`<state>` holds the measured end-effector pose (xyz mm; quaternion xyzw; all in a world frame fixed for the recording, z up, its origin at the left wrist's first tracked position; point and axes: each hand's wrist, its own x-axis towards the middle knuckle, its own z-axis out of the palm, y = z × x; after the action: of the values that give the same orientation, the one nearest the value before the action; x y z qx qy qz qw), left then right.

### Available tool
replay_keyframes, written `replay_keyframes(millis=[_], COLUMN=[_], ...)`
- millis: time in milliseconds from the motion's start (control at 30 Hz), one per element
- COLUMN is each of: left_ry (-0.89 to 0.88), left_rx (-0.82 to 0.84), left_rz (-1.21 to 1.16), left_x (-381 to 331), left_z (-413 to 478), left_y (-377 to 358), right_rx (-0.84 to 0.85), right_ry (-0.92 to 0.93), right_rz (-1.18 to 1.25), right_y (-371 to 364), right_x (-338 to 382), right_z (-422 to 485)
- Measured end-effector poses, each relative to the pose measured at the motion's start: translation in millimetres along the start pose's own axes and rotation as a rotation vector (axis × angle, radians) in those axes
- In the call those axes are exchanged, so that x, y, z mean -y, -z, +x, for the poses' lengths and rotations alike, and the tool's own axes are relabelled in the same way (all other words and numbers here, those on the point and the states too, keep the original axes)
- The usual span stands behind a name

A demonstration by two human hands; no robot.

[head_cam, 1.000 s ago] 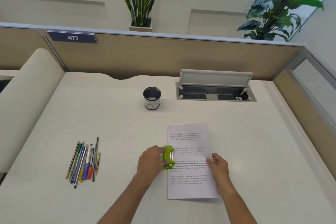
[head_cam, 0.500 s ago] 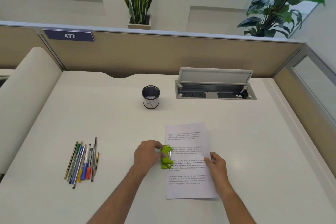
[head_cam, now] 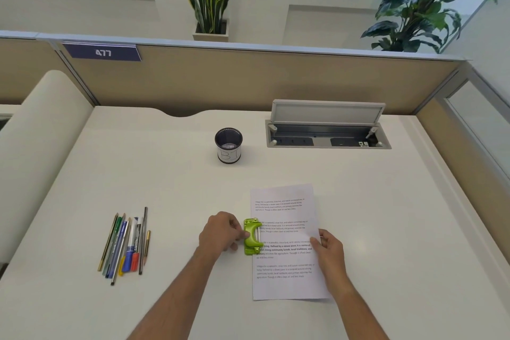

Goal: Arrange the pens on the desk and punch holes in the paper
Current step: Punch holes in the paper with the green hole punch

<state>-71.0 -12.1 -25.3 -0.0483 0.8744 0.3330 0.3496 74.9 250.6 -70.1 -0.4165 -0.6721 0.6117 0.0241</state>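
While the left hand keeps its grip curled round the green hole punch, seated on the paper's left edge near the worktop's front edge, the right hand pinches the sheet's right edge, likely steadying it. The pens lie bunched toward the front-left corner.
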Motion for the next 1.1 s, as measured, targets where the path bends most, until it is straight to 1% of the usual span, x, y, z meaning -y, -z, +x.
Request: replay_keyframes(millis=[133,500,667,1100], left_ry=[0.041,0.115,0.112,0.079], left_rx=[0.065,0.171,0.172,0.160], left_rz=[-0.082,-0.107,-0.142,-0.168], left_x=[-3.9,-17.6,-13.2,-4.8], left_z=[5.4,13.5,14.8,12.1], left_y=[5.7,17.0,15.0,8.8], right_rx=[-0.002,-0.023,-0.025,-0.034], right_ry=[0.000,-0.002,0.031,0.041], right_rz=[0.007,-0.004,-0.019,-0.049], right_y=[-0.6,-0.7,-1.6,-2.6], right_x=[2.1,5.8,3.1,-3.9], right_z=[-2.5,-10.6,-9.7,-3.4])
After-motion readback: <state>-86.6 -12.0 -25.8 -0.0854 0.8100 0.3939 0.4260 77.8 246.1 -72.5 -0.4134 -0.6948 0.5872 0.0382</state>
